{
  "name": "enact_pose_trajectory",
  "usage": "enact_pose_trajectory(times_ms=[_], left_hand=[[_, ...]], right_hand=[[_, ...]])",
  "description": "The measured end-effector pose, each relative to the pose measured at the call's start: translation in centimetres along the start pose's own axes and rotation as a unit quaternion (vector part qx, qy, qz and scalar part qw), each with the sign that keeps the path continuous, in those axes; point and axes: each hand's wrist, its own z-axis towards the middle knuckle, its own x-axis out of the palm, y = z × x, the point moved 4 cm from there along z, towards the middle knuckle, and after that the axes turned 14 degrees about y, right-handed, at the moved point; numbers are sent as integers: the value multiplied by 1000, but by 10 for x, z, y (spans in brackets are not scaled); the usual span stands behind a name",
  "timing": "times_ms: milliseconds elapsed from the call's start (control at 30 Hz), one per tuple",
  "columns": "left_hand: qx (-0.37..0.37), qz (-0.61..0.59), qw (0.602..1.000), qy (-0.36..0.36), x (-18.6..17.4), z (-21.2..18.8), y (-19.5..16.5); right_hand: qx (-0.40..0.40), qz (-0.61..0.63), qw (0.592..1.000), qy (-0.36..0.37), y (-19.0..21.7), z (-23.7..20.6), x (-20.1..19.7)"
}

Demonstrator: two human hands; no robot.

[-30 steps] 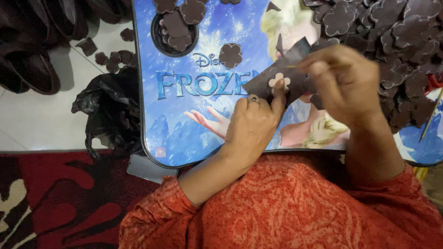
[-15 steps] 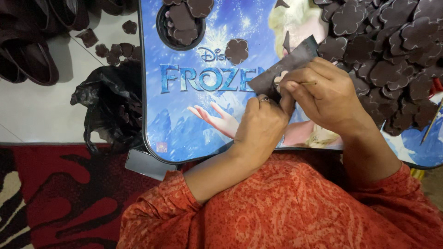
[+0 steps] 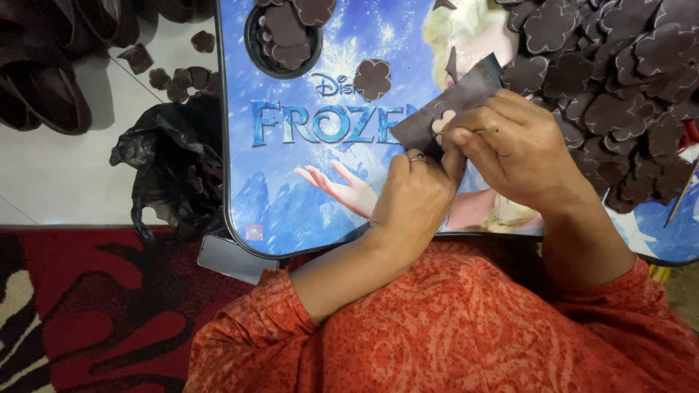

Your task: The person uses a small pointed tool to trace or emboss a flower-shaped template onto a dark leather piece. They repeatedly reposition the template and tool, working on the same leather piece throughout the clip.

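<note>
My left hand (image 3: 415,200) pinches the lower edge of a dark brown sheet (image 3: 455,98) that has a flower-shaped hole cut in it. My right hand (image 3: 520,149) grips the same sheet from the right and also holds a thin stick-like tool (image 3: 486,132) between its fingers, its tip at the hole. Both hands hover over a blue picture-printed lap table (image 3: 291,189). One loose brown flower cutout (image 3: 373,78) lies on the table just left of the sheet.
A heap of brown flower cutouts (image 3: 611,65) covers the table's right side. A round recess (image 3: 285,36) at the top holds more cutouts. A black plastic bag (image 3: 171,171) and scattered cutouts (image 3: 175,80) lie on the white floor at left, a red rug (image 3: 87,306) below.
The view has shifted slightly. My right hand has moved the thin tool closer to the flower-shaped hole; both hands keep their hold on the brown sheet.
</note>
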Motion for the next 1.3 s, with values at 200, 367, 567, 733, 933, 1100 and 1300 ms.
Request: enact_pose_trajectory(times_ms=[200, 367, 567, 733, 933, 1100, 1300], left_hand=[[3, 15, 1000, 21, 2, 0, -2], [-2, 2, 1000, 2, 1, -1, -2], [-6, 15, 1000, -3, -1, -2, 0], [-6, 15, 1000, 5, -3, -1, 1], [-5, 18, 1000, 11, -6, -2, 3], [1, 16, 1000, 13, -5, 0, 3], [26, 29, 998, 49, -8, -1, 3]], right_hand=[[-4, 22, 1000, 10, -1, -1, 2], [9, 21, 1000, -2, -5, -4, 3], [26, 7, 999, -38, -9, -7, -1], [31, -12, 999, -28, -10, -4, 3], [29, -7, 999, -25, -11, -7, 0], [43, -12, 999, -21, -13, -8, -1], [51, -25, 998, -37, -14, -9, -1]])
